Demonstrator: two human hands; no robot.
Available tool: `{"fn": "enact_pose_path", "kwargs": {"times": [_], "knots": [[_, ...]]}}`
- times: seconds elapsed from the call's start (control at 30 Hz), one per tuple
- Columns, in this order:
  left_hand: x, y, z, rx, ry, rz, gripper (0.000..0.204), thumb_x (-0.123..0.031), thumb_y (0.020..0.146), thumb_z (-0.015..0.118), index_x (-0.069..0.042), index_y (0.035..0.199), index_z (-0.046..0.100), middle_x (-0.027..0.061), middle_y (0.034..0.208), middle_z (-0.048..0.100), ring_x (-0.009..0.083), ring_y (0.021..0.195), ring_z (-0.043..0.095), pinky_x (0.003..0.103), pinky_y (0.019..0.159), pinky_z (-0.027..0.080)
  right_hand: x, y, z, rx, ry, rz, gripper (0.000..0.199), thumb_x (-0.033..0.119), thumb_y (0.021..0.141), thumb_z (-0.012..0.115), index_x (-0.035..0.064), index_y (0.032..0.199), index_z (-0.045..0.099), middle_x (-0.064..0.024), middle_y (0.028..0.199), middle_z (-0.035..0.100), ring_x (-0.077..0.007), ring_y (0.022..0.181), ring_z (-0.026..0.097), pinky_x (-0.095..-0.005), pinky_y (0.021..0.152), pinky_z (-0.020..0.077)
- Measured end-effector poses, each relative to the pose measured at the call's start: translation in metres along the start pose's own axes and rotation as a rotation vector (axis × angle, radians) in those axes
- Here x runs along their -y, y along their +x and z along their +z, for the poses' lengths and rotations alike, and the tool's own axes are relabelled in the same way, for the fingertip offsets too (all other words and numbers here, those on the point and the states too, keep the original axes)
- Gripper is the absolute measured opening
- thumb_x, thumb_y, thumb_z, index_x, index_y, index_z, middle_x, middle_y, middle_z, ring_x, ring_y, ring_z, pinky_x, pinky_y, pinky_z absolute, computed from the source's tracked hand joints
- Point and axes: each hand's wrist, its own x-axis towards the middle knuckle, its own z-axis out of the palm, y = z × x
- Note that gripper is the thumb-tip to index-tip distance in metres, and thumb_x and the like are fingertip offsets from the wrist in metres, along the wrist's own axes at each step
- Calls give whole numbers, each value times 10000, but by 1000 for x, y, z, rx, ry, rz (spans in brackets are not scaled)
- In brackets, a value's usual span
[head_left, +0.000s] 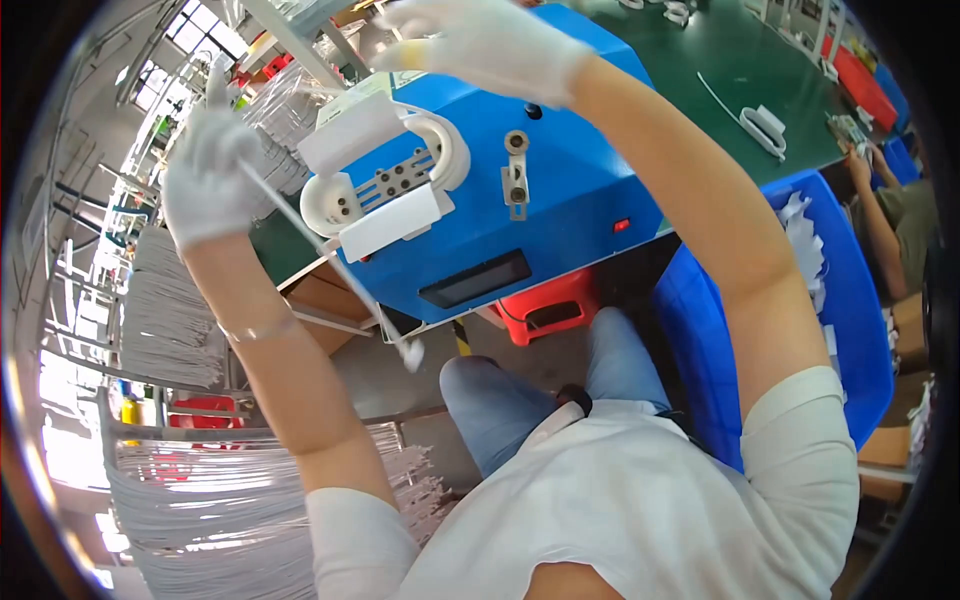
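So the left hand looks closed on a white cable, and that's where I'd expect trouble. The cable slants past the left front corner of the blue machine, its tail dangling beyond the desk's near edge with the plug at the bottom. Nothing supports that end, so imo it could swing and snag on the machine's front edge or knock the screen. A loose pinch might also let it slip, gloves being slick. The right hand is up over the machine's back edge, fingers partly cropped; can't tell if it's gripping anything. Reaching back across the white fixture, a sleeveless wrist could bump it. The coil near the desk's right edge seems safe enough.
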Motion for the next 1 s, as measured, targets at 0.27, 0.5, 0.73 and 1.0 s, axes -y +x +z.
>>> {"fn": "enact_pose_path", "kwargs": {"times": [0.27,0.5,0.73,1.0], "knots": [[34,40,41,-71,283,-150,358,-71,977,286,166,1234,361,-31,567,330,52,433,279,214,405,250,1,-25,-23,223,365,242,301,237,974,458,38,836,636,-21,594,502,-110,472,437,-244,434,347],[68,36,42,47,280,-246,354,-108,993,293,148,1229,357,-44,580,324,33,434,271,184,392,229,0,-54,-49,411,919,502,351,334,963,485,43,797,587,-37,715,575,-71,506,466,-195,459,377],[72,0,40,88,339,-354,362,-143,1010,250,126,1208,388,-9,607,397,58,441,334,198,380,315,33,-90,-45,392,615,508,274,251,960,506,27,824,587,-34,691,601,-64,468,534,-172,449,430],[63,-40,50,169,559,-360,360,-133,1015,272,121,1216,428,4,572,408,72,374,352,178,300,319,-1,-81,-52,244,552,307,292,271,963,490,30,852,613,-45,759,630,-46,469,524,-189,607,488]]}}
